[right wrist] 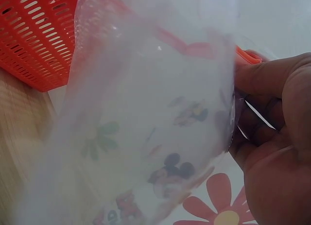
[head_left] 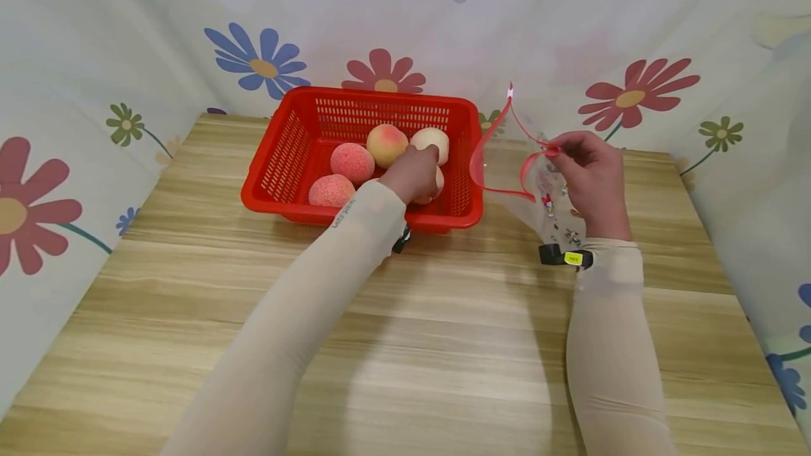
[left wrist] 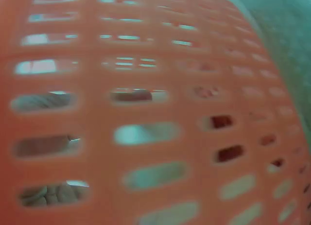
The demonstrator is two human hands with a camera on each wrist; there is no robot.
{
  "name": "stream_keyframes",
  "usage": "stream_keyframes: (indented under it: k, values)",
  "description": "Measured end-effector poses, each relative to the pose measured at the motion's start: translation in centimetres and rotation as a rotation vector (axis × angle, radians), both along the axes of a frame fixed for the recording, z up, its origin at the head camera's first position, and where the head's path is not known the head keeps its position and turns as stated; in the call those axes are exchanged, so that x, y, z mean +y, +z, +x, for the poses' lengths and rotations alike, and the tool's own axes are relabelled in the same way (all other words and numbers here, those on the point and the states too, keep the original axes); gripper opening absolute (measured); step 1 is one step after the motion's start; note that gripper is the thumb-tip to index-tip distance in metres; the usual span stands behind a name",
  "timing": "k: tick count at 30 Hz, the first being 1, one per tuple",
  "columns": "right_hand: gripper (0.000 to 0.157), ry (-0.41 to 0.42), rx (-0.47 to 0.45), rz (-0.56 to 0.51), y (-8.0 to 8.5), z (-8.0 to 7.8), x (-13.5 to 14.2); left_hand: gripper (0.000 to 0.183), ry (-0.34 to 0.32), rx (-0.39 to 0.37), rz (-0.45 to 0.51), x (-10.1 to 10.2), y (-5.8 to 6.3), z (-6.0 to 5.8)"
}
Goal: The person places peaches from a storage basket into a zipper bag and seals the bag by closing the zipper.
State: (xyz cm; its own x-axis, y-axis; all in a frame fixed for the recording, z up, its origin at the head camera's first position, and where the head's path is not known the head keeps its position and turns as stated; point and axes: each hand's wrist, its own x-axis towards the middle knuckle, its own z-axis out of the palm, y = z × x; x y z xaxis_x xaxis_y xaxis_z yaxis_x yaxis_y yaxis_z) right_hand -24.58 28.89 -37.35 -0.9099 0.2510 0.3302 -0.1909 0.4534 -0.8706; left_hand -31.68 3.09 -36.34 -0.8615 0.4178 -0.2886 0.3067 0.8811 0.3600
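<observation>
My left hand [head_left: 412, 173] reaches into the red plastic basket [head_left: 465, 219], its fingers curled over a peach [head_left: 437, 188] that it partly covers. A pale peach [head_left: 435, 139] lies just behind those fingers. In the left wrist view the basket wall [left wrist: 102, 137] fills the picture, with parts of the hand showing through its slots. My right hand [head_left: 592, 178] pinches the red edge of a clear zip bag [head_left: 503, 206] printed with cartoon figures. The bag's mouth gapes toward the basket, and its body [right wrist: 136, 113] hangs beside the palm in the right wrist view.
More peaches lie in the basket: a yellow-pink one [head_left: 387, 145] and two rough pink ones, one [head_left: 352, 162] behind the other [head_left: 331, 191]. The basket stands near the back of the wood-grain table [head_left: 456, 343]. A flower-printed curtain [head_left: 538, 20] hangs behind.
</observation>
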Motion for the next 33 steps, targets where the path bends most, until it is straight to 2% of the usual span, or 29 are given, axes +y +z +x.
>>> stream_keyframes:
  k: [4, 11, 22, 33]
  values:
    - [0.025, -0.002, -0.005, 0.003, 0.0, 0.0, 0.1, 0.056, 0.018, 0.007, 0.027, 0.1, -0.4, 0.0]
    - [0.024, -0.001, 0.001, 0.038, -0.1, 0.1, 0.2, 0.06, 0.056, -0.049, 0.099, -0.1, -0.1, -0.1]
    - [0.024, -0.018, -0.022, 0.077, 0.1, 0.1, 0.3, 0.072, 0.105, -0.074, 0.266, -0.9, 2.6, 0.6]
    - [0.025, -0.014, -0.025, 0.07, 0.1, 0.0, 0.3, 0.069, 0.154, -0.032, 0.392, -1.6, 3.4, 1.6]
